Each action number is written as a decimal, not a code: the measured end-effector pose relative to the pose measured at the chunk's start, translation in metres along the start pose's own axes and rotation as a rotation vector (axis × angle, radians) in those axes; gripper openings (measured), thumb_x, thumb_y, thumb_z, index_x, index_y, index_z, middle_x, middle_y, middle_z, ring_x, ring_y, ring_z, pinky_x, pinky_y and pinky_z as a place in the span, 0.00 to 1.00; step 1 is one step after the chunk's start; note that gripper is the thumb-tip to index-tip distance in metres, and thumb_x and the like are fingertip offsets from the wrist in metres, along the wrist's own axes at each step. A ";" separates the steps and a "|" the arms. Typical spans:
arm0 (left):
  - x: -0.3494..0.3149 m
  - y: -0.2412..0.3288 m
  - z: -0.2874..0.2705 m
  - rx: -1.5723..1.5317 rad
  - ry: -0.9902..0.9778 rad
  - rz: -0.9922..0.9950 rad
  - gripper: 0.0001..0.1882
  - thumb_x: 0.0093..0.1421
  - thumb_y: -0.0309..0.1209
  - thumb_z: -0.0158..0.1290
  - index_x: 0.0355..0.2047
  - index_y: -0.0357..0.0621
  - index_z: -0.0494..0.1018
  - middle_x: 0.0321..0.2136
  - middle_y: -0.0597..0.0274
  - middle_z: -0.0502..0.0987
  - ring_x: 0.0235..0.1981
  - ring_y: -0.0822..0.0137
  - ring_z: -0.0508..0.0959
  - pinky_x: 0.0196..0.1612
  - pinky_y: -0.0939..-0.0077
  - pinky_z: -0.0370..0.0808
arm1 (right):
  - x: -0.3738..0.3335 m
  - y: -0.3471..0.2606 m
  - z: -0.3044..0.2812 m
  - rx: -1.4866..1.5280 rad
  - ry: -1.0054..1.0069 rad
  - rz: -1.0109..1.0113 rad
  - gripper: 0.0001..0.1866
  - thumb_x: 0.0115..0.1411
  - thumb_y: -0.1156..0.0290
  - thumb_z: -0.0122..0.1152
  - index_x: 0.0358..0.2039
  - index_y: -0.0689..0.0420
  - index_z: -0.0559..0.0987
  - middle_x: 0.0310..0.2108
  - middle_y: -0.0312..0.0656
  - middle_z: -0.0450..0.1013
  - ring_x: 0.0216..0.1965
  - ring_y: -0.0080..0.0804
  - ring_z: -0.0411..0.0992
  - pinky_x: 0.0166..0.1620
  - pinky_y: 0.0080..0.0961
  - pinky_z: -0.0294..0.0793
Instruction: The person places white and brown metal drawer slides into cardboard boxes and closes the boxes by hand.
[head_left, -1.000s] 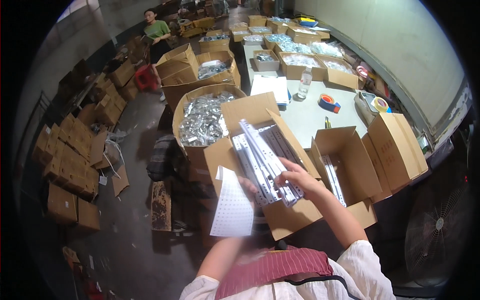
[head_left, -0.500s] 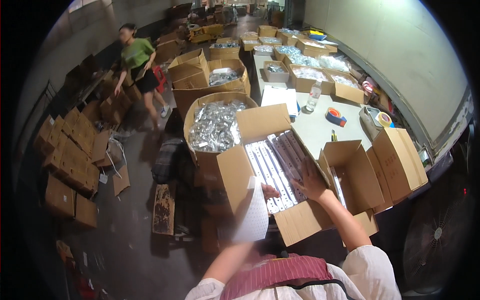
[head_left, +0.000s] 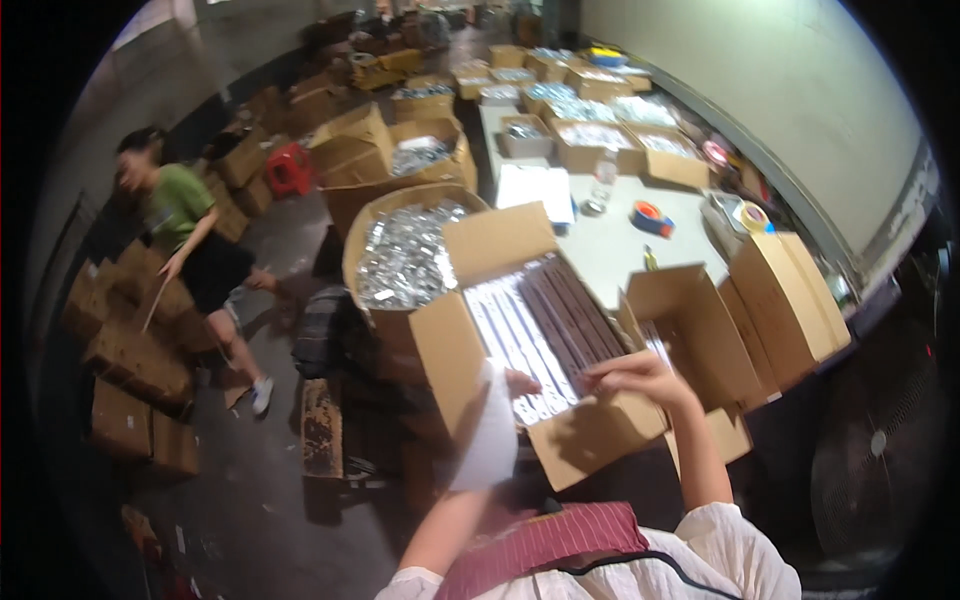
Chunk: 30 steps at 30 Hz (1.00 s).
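Observation:
An open cardboard box (head_left: 590, 445) in front of me holds a row of long metal rails with holes, bright silver ones (head_left: 515, 335) on the left and darker ones (head_left: 575, 315) on the right. My left hand (head_left: 521, 383) holds a thin white sheet (head_left: 486, 440) at the box's left side. The sheet covers most of that hand, and a few fingers show past its edge, over the rail ends. Over the near right corner of the box is my right hand (head_left: 645, 380), its fingers loosely bent and apart, close to the dark rails, with nothing visible in it.
A second open box (head_left: 705, 345) stands to the right, beside a tape roll (head_left: 652, 218) and a bottle (head_left: 602, 185) on the table (head_left: 590, 255). Left is a round carton of bagged parts (head_left: 410, 255). A person in green (head_left: 190, 215) walks past stacked cartons (head_left: 140, 365).
My right hand has lifted off the rails and moved toward the box's near right corner. The white sheet has swung narrower. The person in green has come nearer on the left.

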<state>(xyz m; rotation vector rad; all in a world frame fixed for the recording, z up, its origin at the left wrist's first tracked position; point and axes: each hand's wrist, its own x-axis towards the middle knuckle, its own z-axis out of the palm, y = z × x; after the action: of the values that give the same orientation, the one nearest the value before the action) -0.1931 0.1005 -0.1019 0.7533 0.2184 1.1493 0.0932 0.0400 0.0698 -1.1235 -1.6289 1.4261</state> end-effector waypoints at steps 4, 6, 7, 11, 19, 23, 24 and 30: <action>0.002 0.014 0.058 0.404 0.272 0.017 0.24 0.68 0.47 0.46 0.36 0.32 0.72 0.33 0.46 0.79 0.34 0.43 0.82 0.39 0.45 0.80 | -0.041 0.031 -0.081 0.295 0.800 -0.182 0.13 0.62 0.68 0.57 0.40 0.65 0.78 0.26 0.36 0.74 0.26 0.19 0.74 0.33 0.21 0.76; 0.011 -0.001 0.034 0.299 0.133 0.064 0.22 0.67 0.46 0.45 0.37 0.34 0.72 0.34 0.47 0.79 0.34 0.43 0.82 0.38 0.44 0.79 | -0.060 0.122 -0.136 -0.518 0.599 0.400 0.29 0.57 0.49 0.64 0.42 0.66 0.78 0.35 0.47 0.78 0.38 0.39 0.78 0.44 0.33 0.77; 0.014 -0.008 0.023 0.205 0.081 0.094 0.21 0.67 0.45 0.44 0.38 0.35 0.72 0.34 0.47 0.79 0.34 0.43 0.82 0.38 0.42 0.79 | -0.069 0.159 -0.144 -0.930 0.392 0.740 0.36 0.53 0.41 0.67 0.42 0.67 0.78 0.40 0.52 0.79 0.44 0.46 0.78 0.48 0.37 0.77; 0.013 0.004 0.077 0.387 0.352 0.029 0.24 0.70 0.47 0.41 0.29 0.38 0.72 0.22 0.53 0.78 0.22 0.60 0.80 0.29 0.70 0.76 | -0.095 0.233 -0.128 -0.880 0.253 1.034 0.56 0.38 0.31 0.72 0.52 0.70 0.70 0.51 0.57 0.74 0.56 0.48 0.72 0.57 0.37 0.71; 0.007 0.023 0.092 0.466 0.304 -0.024 0.26 0.65 0.49 0.48 0.35 0.32 0.71 0.30 0.48 0.78 0.31 0.52 0.82 0.33 0.52 0.82 | -0.092 0.220 -0.171 -0.926 0.222 0.895 0.48 0.35 0.47 0.79 0.52 0.64 0.72 0.47 0.54 0.77 0.49 0.47 0.76 0.50 0.37 0.77; 0.008 0.013 0.089 0.428 0.349 0.102 0.26 0.65 0.50 0.49 0.34 0.32 0.73 0.27 0.48 0.79 0.30 0.53 0.83 0.32 0.55 0.82 | -0.108 0.253 -0.162 -0.966 0.178 0.902 0.57 0.37 0.42 0.78 0.58 0.70 0.65 0.55 0.62 0.70 0.56 0.50 0.71 0.59 0.36 0.70; 0.009 0.018 0.084 0.415 0.319 0.023 0.26 0.65 0.49 0.48 0.34 0.31 0.73 0.26 0.47 0.79 0.29 0.53 0.83 0.32 0.55 0.82 | -0.109 0.256 -0.167 -0.896 0.154 0.863 0.56 0.38 0.44 0.78 0.59 0.69 0.64 0.55 0.62 0.70 0.56 0.50 0.71 0.59 0.36 0.70; 0.013 0.006 0.072 0.432 0.403 0.006 0.25 0.65 0.44 0.46 0.29 0.29 0.75 0.24 0.45 0.80 0.25 0.53 0.82 0.31 0.56 0.83 | -0.126 0.276 -0.183 -0.793 0.309 0.535 0.50 0.37 0.56 0.77 0.56 0.70 0.65 0.50 0.63 0.72 0.52 0.53 0.71 0.56 0.35 0.71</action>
<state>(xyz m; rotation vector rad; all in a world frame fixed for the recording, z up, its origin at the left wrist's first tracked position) -0.1551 0.0822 -0.0420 0.8912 0.8228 1.2693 0.3536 0.0025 -0.1671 -2.2370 -1.7734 0.7935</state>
